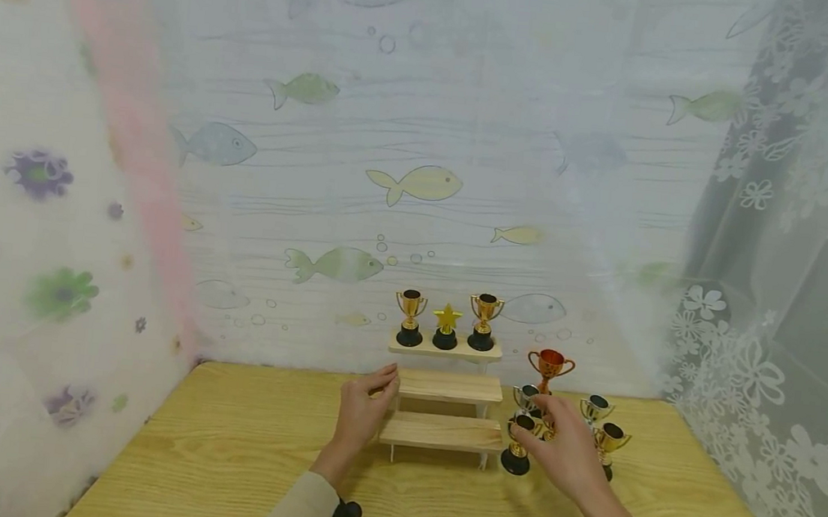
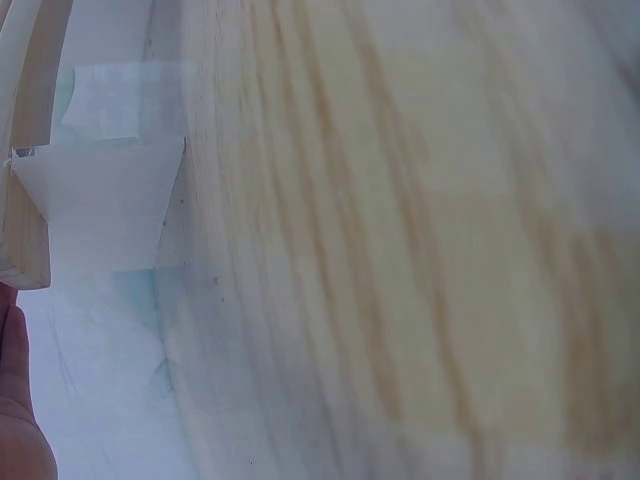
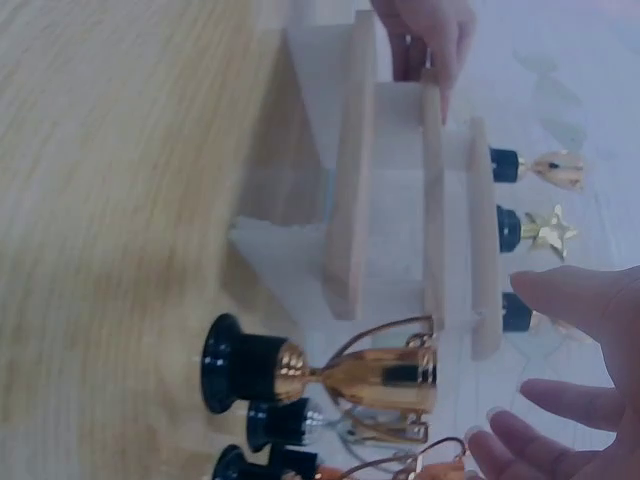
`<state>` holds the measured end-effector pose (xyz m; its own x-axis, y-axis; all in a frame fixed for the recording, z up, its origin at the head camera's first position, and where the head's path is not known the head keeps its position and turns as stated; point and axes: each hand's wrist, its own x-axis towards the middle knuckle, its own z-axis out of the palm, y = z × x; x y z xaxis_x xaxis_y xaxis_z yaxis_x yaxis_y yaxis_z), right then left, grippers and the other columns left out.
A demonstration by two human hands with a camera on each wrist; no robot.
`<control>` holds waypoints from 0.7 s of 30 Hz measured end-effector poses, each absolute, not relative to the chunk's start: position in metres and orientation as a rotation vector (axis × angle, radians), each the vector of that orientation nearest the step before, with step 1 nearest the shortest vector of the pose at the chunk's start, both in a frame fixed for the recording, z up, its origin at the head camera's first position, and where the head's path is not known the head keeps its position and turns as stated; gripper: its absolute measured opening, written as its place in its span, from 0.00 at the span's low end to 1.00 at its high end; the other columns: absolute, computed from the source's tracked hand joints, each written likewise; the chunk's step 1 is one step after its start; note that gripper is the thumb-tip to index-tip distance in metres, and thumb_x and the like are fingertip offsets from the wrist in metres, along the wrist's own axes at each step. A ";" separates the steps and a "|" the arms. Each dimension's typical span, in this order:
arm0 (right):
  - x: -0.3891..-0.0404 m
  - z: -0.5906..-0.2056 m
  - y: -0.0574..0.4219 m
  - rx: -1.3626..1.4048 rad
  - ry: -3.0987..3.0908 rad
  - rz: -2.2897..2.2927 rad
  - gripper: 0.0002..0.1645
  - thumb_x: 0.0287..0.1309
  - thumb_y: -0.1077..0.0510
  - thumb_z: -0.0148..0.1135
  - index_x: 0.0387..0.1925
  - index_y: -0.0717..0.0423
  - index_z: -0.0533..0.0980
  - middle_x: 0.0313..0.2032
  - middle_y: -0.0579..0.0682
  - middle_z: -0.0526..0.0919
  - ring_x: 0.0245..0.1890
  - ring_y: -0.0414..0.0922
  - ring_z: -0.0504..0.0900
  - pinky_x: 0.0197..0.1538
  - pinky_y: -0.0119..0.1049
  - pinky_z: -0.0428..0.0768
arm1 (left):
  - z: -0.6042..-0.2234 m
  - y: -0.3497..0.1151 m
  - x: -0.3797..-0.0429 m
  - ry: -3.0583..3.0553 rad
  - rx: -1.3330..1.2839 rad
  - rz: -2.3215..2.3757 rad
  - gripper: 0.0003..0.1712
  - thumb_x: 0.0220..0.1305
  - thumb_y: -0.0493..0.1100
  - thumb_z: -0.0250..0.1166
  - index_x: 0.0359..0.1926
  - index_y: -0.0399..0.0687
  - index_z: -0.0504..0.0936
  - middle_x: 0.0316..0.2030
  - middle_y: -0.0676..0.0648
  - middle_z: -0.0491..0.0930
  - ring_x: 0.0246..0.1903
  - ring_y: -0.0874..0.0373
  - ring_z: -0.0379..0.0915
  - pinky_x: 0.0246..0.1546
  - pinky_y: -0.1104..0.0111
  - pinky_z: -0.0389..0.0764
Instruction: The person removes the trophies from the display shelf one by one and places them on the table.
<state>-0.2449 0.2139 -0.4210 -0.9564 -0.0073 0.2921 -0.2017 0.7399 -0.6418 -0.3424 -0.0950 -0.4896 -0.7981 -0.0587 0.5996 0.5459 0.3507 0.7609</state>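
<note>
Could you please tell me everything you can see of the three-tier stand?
The stand has three pale boards that look like grained wood, stepping up toward the back, on whitish, partly see-through supports. It stands upright on the table. On its top board, a gold star trophy stands between two gold cups. The left hand holds the middle board at its left end.
</note>
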 end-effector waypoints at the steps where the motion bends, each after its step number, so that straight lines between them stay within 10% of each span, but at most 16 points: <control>1: -0.247 -0.419 0.212 0.177 -2.661 1.037 0.35 0.61 0.49 0.72 0.64 0.62 0.74 0.57 0.63 0.77 0.54 0.60 0.77 0.50 0.59 0.80 | -0.490 -0.095 -0.342 -2.085 -0.420 -1.477 0.12 0.68 0.36 0.68 0.49 0.35 0.88 0.53 0.43 0.86 0.50 0.49 0.85 0.51 0.59 0.85; 21: -0.292 -0.387 0.175 0.275 -2.609 1.198 0.44 0.65 0.51 0.69 0.74 0.64 0.60 0.66 0.67 0.64 0.63 0.64 0.71 0.56 0.62 0.77 | -0.492 -0.096 -0.346 -2.086 -0.444 -1.461 0.14 0.70 0.39 0.67 0.50 0.33 0.88 0.54 0.40 0.85 0.47 0.48 0.87 0.49 0.58 0.86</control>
